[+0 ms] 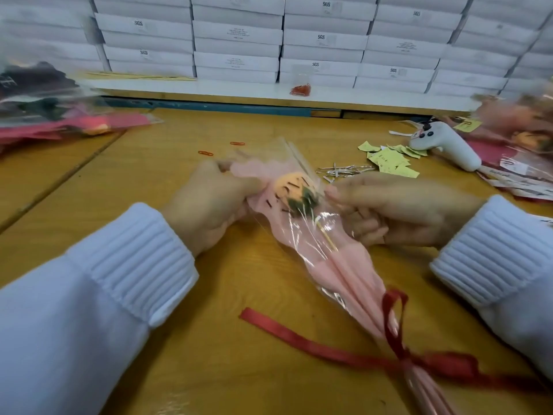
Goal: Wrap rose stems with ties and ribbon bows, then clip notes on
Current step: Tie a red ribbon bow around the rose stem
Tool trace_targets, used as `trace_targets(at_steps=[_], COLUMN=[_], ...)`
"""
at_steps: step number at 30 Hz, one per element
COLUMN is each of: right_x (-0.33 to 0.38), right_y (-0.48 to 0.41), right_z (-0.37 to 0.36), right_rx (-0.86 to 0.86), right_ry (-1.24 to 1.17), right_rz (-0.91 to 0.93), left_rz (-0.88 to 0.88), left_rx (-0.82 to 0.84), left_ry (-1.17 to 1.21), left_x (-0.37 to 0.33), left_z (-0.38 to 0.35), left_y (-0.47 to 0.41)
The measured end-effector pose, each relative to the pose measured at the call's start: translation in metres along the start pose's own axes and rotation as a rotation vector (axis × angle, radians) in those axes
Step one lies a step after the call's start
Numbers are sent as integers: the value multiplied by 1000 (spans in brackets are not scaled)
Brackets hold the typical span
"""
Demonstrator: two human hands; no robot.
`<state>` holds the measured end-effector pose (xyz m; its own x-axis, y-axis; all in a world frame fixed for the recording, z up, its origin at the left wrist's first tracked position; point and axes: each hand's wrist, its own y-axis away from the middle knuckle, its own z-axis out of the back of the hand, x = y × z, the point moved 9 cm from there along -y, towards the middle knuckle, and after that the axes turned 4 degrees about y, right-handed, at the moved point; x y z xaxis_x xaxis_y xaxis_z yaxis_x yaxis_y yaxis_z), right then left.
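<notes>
A single orange rose (294, 185) lies wrapped in pink paper and a clear sleeve (324, 262) on the wooden table, head pointing away from me. A red ribbon bow (401, 351) is tied round the narrow stem end near me. My left hand (206, 202) grips the sleeve's left side beside the bloom. My right hand (398, 211) pinches the sleeve's right edge at the bloom. Yellow notes (392, 161) and silver twist ties (344, 170) lie just beyond my right hand. Two red paper clips (206, 153) lie beyond my left hand.
A white glue gun (446, 143) rests at the right, near finished wrapped roses (526, 136). More wrapped flowers in plastic (59, 115) pile up at the far left. A bag of red clips (300, 89) sits on the white ledge below stacked white boxes (236, 34).
</notes>
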<state>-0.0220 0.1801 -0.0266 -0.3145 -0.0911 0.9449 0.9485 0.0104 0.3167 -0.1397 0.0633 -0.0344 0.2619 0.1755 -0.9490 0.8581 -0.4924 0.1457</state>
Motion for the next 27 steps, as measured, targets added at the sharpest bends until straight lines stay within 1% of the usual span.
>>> trace_targets(at_steps=[2, 3, 4, 6, 9, 13, 18, 22, 25, 27], right_x=[3, 3, 1, -1, -1, -3, -2, -1, 2, 1], right_y=[-3, -3, -3, -2, 1, -1, 1, 3, 5, 7], right_z=[7, 8, 8, 9, 11, 21, 20, 23, 21, 15], right_rx=[-74, -80, -71, -38, 19, -49, -46, -33, 12, 81], right_ry=[-41, -25, 1, 46, 69, 113, 203, 229, 277, 329], right_rz=[24, 28, 16, -15, -23, -32, -41, -38, -30, -36], left_rz=[16, 10, -2, -36, -54, -32, -48, -16, -11, -5], left_rx=[86, 112, 130, 123, 47, 24, 33, 53, 67, 99], left_ry=[-76, -145, -164, -185, -241, -286, -245, -238, -272, -324], left_x=[3, 4, 2, -4, -9, -9, -9, -8, -8, -8], left_z=[-10, -14, -17, -15, -4, 0, -1, -4, -5, -7], left_y=[7, 10, 12, 12, 7, 5, 5, 5, 5, 6])
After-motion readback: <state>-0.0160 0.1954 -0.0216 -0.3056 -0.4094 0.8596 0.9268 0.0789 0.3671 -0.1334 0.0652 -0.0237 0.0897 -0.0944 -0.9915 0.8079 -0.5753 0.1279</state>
